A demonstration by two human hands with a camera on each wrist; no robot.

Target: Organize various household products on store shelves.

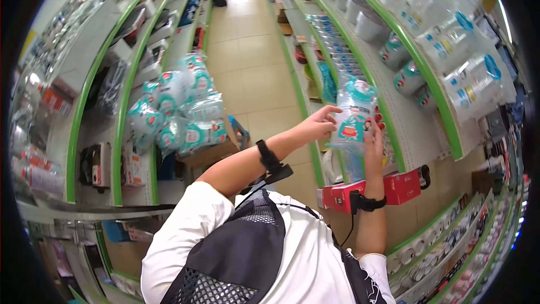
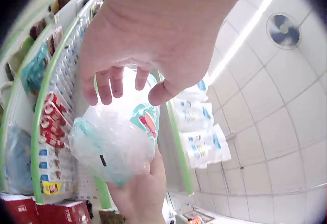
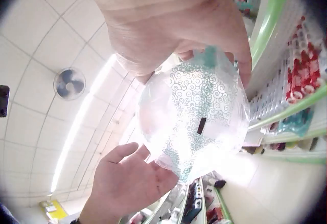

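Observation:
A teal-and-white pack (image 1: 353, 114) in clear plastic wrap, with a red bowl-like picture on its front, is held up before the shelf at the right. My right hand (image 1: 373, 143) grips it from the near right side. In the right wrist view, the pack's round end (image 3: 196, 106) shows a swirl print and a small black mark, with the hand wrapped over its edge. My left hand (image 1: 318, 125) is at the pack's left side, fingers extended and spread. The left wrist view has its fingertips (image 2: 159, 95) close over the wrapped pack.
Several similar teal packs (image 1: 194, 110) are heaped over a cardboard box (image 1: 211, 155) by the left shelves. Clear-wrapped packs with blue lids (image 1: 469, 76) line the upper right shelf (image 1: 433, 79). Red boxes (image 1: 402, 187) stand below my right forearm. A tiled aisle (image 1: 247, 56) runs ahead.

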